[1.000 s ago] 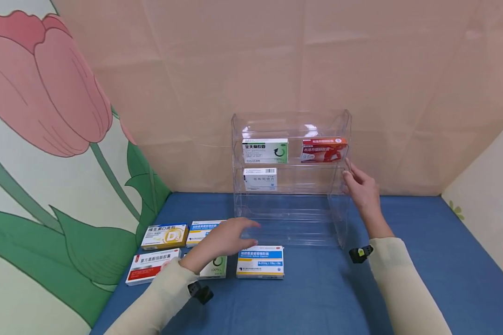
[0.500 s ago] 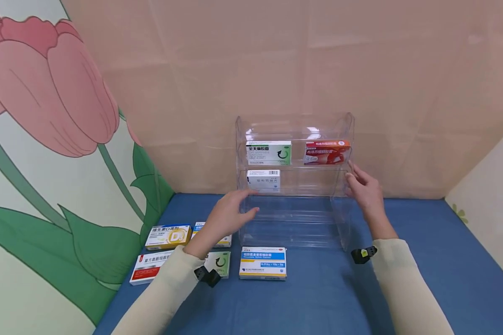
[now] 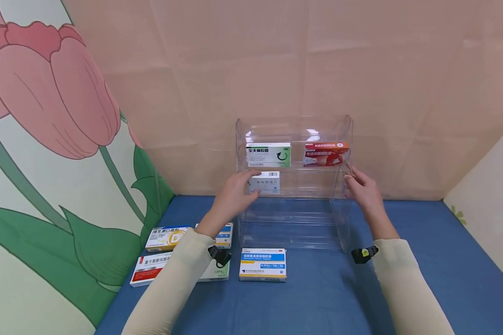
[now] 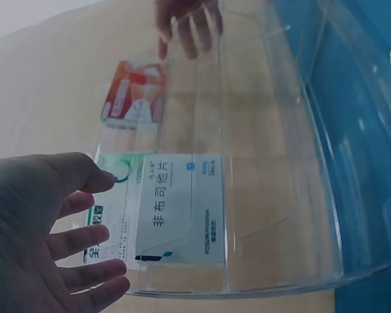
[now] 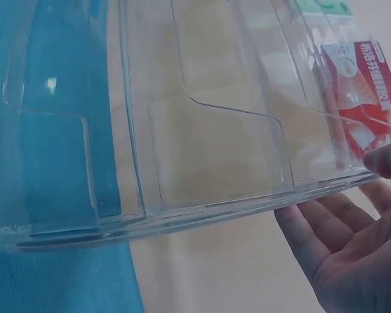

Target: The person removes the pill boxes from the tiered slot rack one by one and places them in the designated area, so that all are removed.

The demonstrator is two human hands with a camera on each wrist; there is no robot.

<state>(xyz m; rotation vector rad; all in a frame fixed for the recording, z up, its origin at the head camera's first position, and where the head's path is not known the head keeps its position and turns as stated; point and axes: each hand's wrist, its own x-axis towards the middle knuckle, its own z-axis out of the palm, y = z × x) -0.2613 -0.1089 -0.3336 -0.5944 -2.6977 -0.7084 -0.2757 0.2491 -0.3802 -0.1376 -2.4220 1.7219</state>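
Observation:
A clear plastic display rack (image 3: 293, 199) stands at the back of the table. On its middle shelf, at the left, sits a small white medicine box (image 4: 182, 208). My left hand (image 3: 234, 193) is at that box's left end, thumb and fingers spread apart; contact with the box cannot be made out. The shelf above bears a green-and-white medicine box (image 3: 268, 156) and, to the right, a red medicine box (image 3: 326, 155). My right hand (image 3: 364, 191) grips the rack's right side panel between thumb and fingers, just below the red box.
Several medicine boxes lie flat on the blue table: a yellow vitamin D box (image 3: 163, 239), a red-and-white box (image 3: 148, 271), a partly hidden green-and-white box (image 3: 218, 273), a blue-and-white box (image 3: 224, 237) and another blue-and-white box (image 3: 262, 265) before the rack.
My left hand has risen from over the table boxes to the white box on the middle shelf. My right hand keeps its grip on the rack's side.

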